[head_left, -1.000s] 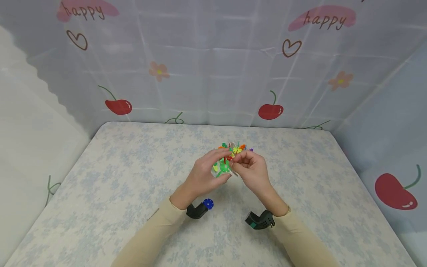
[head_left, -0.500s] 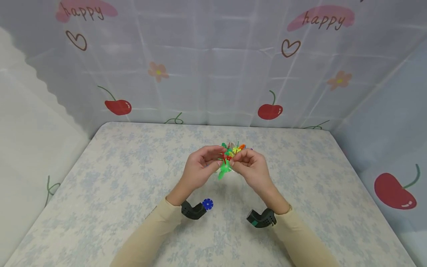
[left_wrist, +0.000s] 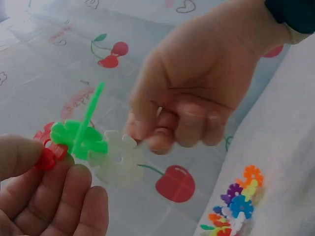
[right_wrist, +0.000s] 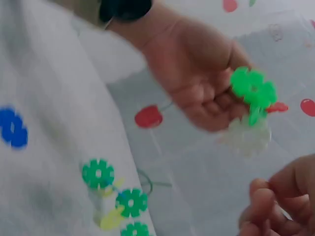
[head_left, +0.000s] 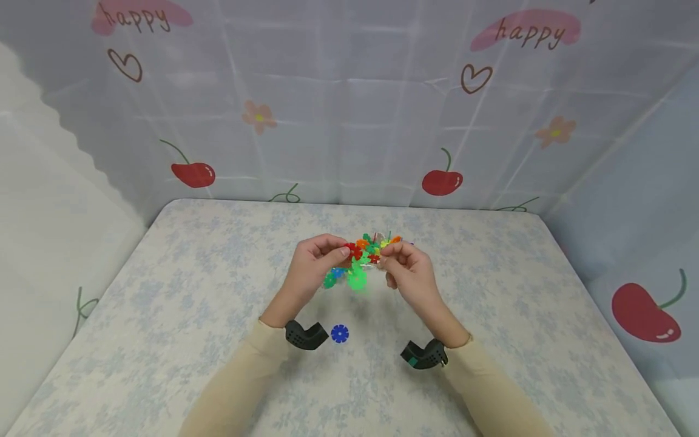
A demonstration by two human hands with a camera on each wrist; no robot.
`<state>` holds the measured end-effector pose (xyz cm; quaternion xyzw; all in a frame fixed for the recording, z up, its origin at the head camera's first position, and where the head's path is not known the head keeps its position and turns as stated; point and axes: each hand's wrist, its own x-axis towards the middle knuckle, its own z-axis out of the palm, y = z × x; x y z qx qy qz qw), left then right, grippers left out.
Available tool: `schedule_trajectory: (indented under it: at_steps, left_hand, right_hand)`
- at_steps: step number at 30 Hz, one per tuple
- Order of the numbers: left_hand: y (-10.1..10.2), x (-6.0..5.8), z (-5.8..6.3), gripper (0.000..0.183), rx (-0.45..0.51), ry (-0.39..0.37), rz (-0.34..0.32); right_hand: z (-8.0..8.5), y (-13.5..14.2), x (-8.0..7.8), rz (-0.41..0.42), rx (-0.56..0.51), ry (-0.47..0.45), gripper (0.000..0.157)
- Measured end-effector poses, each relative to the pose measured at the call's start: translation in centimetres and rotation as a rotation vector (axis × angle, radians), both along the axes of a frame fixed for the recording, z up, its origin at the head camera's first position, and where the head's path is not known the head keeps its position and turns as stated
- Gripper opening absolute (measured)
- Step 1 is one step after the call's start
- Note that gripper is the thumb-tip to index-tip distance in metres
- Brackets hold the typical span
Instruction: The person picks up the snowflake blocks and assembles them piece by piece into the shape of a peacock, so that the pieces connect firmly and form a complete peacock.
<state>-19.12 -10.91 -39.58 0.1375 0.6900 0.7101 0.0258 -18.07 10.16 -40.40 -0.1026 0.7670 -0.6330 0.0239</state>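
My left hand (head_left: 311, 267) pinches a red notched plastic disc (left_wrist: 47, 147) between thumb and fingers. Joined to it are two bright green snowflake discs (right_wrist: 253, 87), one standing edge-on in the left wrist view, and a see-through whitish disc (left_wrist: 118, 157). My right hand (head_left: 412, 267) is close by on the right, fingers curled in toward the thumb. In the right wrist view a small gap separates its fingertips from the whitish disc, and nothing shows between them. Behind the hands lies a mixed-colour group of snowflake discs (left_wrist: 241, 206), partly hidden in the head view.
A loose blue disc (head_left: 340, 334) lies on the flower-patterned table (head_left: 218, 255) near the left wrist's black camera (head_left: 307, 335). Below the left hand are green discs (right_wrist: 131, 201) with yellow ones beside them. A curtain (head_left: 338, 121) with cherries hangs behind the table's far edge.
My left hand shifts its hold to the red disc and moves left, bringing the joined discs with it. The right hand stays nearly in place, now apart from the whitish disc.
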Motion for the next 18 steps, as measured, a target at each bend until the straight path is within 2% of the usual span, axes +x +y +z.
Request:
schedule_trajectory:
  at_steps: [2, 4, 6, 8, 10, 14, 18]
  left_hand:
    - [-0.3, -0.1, 0.3, 0.019, 0.028, -0.017, 0.074]
    - [-0.4, -0.2, 0.4, 0.018, 0.033, -0.024, 0.131]
    - [-0.4, -0.2, 0.6, 0.017, 0.035, -0.027, 0.161]
    - [-0.3, -0.2, 0.7, 0.017, 0.033, -0.017, 0.172]
    - [-0.2, -0.2, 0.7, 0.016, 0.035, -0.006, 0.177]
    - [-0.1, 0.0, 0.6, 0.016, 0.028, 0.009, 0.189]
    - [-0.1, 0.0, 0.4, 0.015, -0.016, 0.007, 0.203]
  right_hand:
    - [-0.7, -0.2, -0.2, 0.074, 0.221, 0.037, 0.015]
    - [-1.5, -0.6, -0.1, 0.247, 0.454, 0.07, 0.016]
    - [-2.4, -1.3, 0.2, 0.447, 0.608, 0.088, 0.02]
    - [-3.1, -2.1, 0.6, 0.596, 0.687, 0.088, 0.024]
    - [-3.7, -2.8, 1.0, 0.647, 0.742, 0.096, 0.024]
    - [-4.4, -3.4, 1.5, 0.632, 0.812, 0.118, 0.016]
    - [-4.4, -3.5, 1.6, 0.636, 0.818, 0.109, 0.012]
